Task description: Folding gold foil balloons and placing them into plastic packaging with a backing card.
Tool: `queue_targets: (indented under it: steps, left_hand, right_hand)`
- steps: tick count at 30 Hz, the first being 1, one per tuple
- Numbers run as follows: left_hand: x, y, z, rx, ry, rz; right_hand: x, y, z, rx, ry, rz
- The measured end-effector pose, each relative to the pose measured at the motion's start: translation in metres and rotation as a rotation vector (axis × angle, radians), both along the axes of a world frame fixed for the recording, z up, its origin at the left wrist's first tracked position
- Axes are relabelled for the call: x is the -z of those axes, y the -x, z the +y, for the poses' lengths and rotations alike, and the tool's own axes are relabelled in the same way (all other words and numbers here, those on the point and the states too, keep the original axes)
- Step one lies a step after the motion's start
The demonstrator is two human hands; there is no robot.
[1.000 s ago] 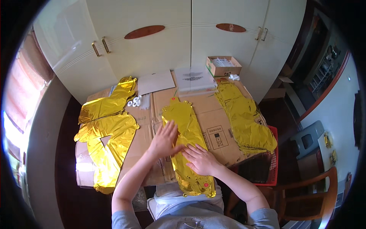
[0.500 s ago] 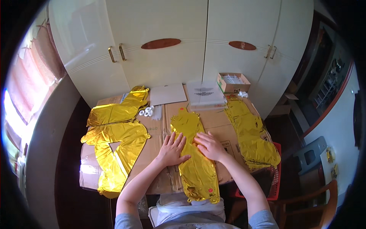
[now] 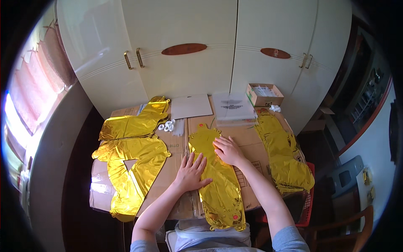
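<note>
Flattening of a gold foil piece on a cardboard-covered table. We saw the middle foil piece [image 3: 220, 193] lengthwise between the two outer groups, its near end reaching past the cardboard [image 3: 178, 147] edge toward the wearer. The left hand [image 3: 189, 173] lay palm down across its left edge, fingers slightly spread and clamped on nothing; the right hand [image 3: 228, 151] rested on its upper right edge, fingers extended and close together, with no pinch visible. We judged the step in hand to be smoothing, and the next move to call for flat, even pressure along the creases. We counted one foil piece under the hands, two at left (an upper one [image 3: 126, 126] and a lower one [image 3: 140, 185]), and one pile at right [image 3: 279, 155], its layers uncountable; two red dots [image 3: 235, 217], one grey card [image 3: 191, 106], one open box [image 3: 266, 101], and several white rings [image 3: 167, 127], too overlapped to number.
</note>
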State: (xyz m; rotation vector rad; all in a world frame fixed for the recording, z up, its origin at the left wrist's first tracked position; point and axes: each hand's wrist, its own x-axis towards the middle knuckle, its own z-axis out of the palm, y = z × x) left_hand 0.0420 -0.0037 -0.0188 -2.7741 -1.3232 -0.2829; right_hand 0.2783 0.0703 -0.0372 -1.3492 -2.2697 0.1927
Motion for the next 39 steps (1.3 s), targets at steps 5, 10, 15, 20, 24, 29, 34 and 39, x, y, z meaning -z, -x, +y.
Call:
queue_targets:
  steps: [5, 10, 15, 20, 24, 29, 34, 39]
  left_hand:
    - [-0.002, 0.001, 0.003, -0.012, 0.040, 0.003]
    - [-0.007, 0.001, 0.002, -0.008, 0.063, -0.009]
    - [-0.023, 0.001, 0.042, -0.073, 0.072, -0.063]
    - [-0.039, 0.010, 0.169, -0.145, 0.040, -0.078]
    - [-0.041, 0.005, 0.245, -0.153, 0.062, -0.072]
    - [-0.017, 0.008, 0.301, -0.115, 0.072, -0.082]
    - [-0.027, 0.000, 0.311, -0.138, 0.137, -0.027]
    - [-0.045, -0.002, 0.303, -0.021, 0.064, 0.090]
  right_hand:
    - [0.000, 0.002, 0.002, 0.008, -0.013, 0.000]
    - [0.001, 0.000, 0.003, 0.003, -0.025, 0.009]
    - [0.002, -0.002, 0.002, 0.023, -0.085, 0.139]
    - [0.000, -0.004, 0.001, 0.033, -0.101, 0.257]
    - [-0.002, -0.005, 0.000, 0.031, -0.089, 0.307]
    - [0.001, -0.003, 0.002, 0.034, -0.077, 0.356]
    - [0.002, -0.007, 0.001, 0.042, -0.084, 0.362]
    - [-0.001, -0.007, 0.000, 0.051, -0.054, 0.362]
